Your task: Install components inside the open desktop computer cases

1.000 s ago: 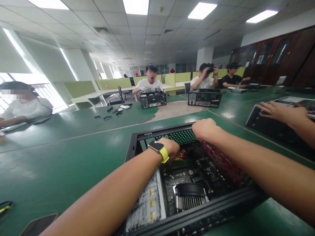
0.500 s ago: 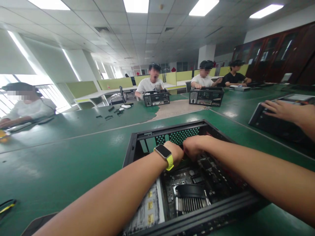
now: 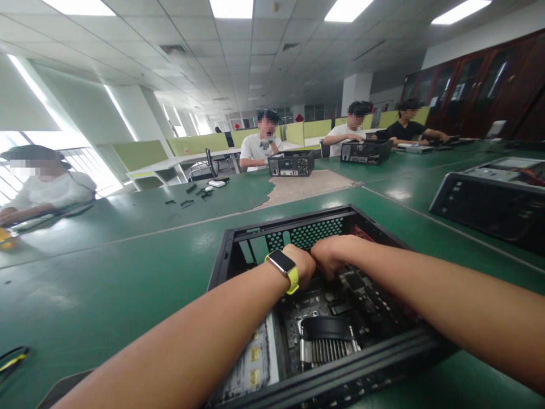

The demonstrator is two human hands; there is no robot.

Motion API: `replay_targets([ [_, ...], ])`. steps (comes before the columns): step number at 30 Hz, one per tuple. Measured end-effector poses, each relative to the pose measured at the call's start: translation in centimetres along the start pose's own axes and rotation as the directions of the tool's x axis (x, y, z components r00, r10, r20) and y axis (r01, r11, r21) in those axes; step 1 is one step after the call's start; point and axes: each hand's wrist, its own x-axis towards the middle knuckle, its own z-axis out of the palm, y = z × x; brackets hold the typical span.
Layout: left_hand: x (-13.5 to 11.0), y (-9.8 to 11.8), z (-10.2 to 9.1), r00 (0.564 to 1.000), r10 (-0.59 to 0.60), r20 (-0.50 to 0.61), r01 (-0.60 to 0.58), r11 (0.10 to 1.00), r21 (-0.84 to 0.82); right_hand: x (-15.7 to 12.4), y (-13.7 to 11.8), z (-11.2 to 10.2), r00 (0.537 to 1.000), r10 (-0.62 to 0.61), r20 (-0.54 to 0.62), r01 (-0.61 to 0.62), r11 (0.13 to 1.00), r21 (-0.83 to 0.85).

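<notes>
A black computer case lies before me with its side off, showing a dark motherboard inside. Both hands reach in near the perforated far wall. My left hand, with a yellow-green banded watch at the wrist, is curled close beside my right hand. Fingers on both hands are bent and point down into the case; whatever they grip is hidden. A finned cooler with a black top sits on the board, nearer to me. A pale metal block with yellow labels lies under my left forearm.
Another computer case stands on the green table to the right. Across it, people work at open cases. Small black parts lie far left; a black and yellow item rests near left.
The other person's hand at the right has left that case and gone out of view. Across the table, both cases have been turned. My hands stay nearly in place, close together.
</notes>
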Motion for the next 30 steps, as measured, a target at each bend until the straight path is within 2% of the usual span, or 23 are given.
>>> replay_targets([
  [7, 0.0, 0.1, -0.1, 0.999, 0.001, 0.052, -0.001, 1.000, 0.004, 0.9, 0.2, 0.2, 0.998, -0.024, -0.060, 0.021, 0.999, -0.047],
  [14, 0.4, 0.5, 0.4, 1.000, -0.014, 0.025, 0.014, 1.000, 0.005, 0.4, -0.4, 0.1, 0.993, -0.004, -0.122, -0.004, 0.998, -0.066],
  [22, 1.1, 0.6, 1.0, 0.999, -0.018, 0.036, 0.017, 0.999, 0.028, 0.0, -0.7, -0.1, 0.993, 0.007, -0.114, -0.010, 1.000, -0.029],
  [30, 0.8, 0.8, 0.7, 0.998, 0.024, 0.052, -0.024, 1.000, 0.008, 0.0, -0.8, 0.0, 0.995, 0.003, -0.100, -0.010, 0.998, -0.066],
])
